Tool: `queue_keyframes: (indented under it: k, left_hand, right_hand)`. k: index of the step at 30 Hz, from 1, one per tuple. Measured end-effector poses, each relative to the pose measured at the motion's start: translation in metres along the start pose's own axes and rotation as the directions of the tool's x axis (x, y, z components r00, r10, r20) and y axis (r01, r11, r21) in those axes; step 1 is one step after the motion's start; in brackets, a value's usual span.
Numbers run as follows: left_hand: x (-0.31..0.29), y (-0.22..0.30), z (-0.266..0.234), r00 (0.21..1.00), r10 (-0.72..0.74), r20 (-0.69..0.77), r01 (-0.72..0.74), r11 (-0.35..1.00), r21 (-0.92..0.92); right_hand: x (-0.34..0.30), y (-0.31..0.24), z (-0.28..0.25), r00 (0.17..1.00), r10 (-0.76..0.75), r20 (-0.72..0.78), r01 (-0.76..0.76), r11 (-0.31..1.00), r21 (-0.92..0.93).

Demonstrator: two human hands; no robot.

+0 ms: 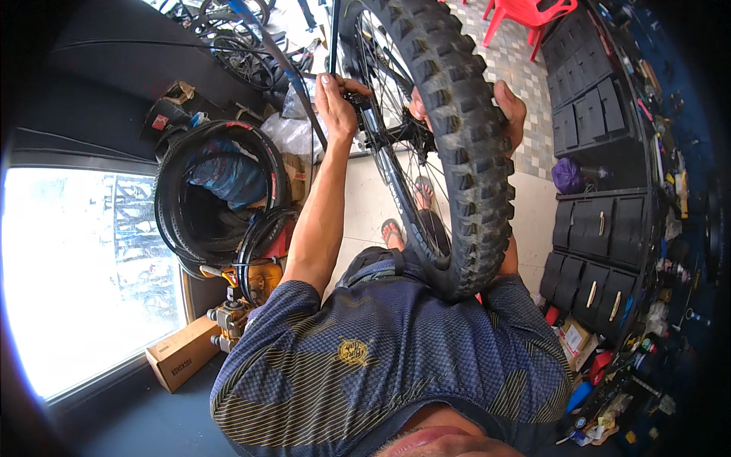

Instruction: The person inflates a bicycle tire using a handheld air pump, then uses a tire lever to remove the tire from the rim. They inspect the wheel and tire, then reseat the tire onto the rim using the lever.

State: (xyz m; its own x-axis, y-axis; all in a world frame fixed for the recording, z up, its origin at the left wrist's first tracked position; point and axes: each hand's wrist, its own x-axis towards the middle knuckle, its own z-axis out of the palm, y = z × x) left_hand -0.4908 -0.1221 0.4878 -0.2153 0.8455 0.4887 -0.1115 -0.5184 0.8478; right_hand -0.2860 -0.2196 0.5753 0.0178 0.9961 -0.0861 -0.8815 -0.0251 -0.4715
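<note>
Both hands in at the bike wheel!
It's edge-on, right in front of the patterned shirt, knobbly tyre to the fore; the left hand bends its fingers at dark parts near the hub, how firmly I can't tell. The right hand reaches around the tyre (which hides plenty, so no call on that grip). Looks like hub-side handling now; the next move probably calls for a steady wheel.

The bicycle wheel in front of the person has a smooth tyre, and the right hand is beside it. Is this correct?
Not entirely: the head view shows that the tyre is knobbly, not smooth. The right hand is indeed beside it.
</note>
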Motion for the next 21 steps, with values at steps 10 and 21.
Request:
queue_keyframes:
  k: [10,21]
  left_hand:
    - [-0.002,0.004,0.003,0.999,0.048,0.022,-0.049,0.998,0.036]
    - [-0.001,0.006,-0.004,0.999,0.039,0.006,-0.040,0.993,0.107]
  right_hand:
    - [0.005,-0.011,0.023,0.971,0.055,0.235,-0.039,0.996,-0.076]
    - [0.048,-0.025,0.010,0.938,0.313,0.148,-0.263,0.923,-0.281]
